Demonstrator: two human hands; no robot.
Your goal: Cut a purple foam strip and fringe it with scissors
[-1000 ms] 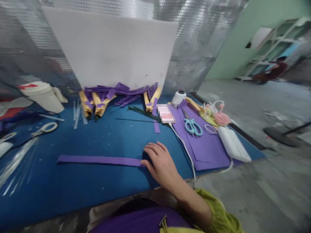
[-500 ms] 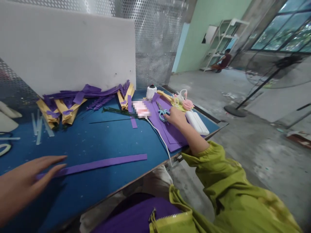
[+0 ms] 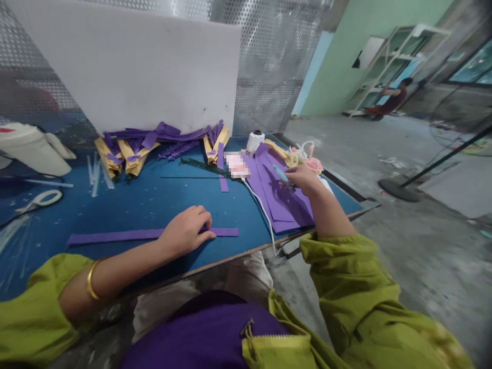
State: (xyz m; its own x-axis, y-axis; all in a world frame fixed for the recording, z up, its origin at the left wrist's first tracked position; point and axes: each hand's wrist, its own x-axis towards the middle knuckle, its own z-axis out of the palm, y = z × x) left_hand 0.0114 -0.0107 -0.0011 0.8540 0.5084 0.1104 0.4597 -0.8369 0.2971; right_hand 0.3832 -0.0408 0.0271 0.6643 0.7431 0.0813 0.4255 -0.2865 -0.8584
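Observation:
A long purple foam strip (image 3: 115, 236) lies flat on the blue table (image 3: 154, 200). My left hand (image 3: 187, 230) rests on the strip near its right end, fingers curled down onto it. Over the stack of purple foam sheets (image 3: 282, 197) at the right, my right hand (image 3: 303, 178) is closed around light blue scissors (image 3: 281, 175) and holds them just above the sheets. A white cable (image 3: 261, 205) runs across the table between my two hands.
A white board (image 3: 134, 66) leans against perforated metal at the back, with purple and yellow foam pieces (image 3: 126, 151) at its foot. White scissors (image 3: 44, 199) and clear sticks lie left. A white spool (image 3: 255, 141) and pink items (image 3: 313, 163) sit far right. A person crouches by distant shelves.
My left hand has slid right along the purple strip to its right end. My right hand has picked the blue scissors up off the purple sheets. The view turned slightly left.

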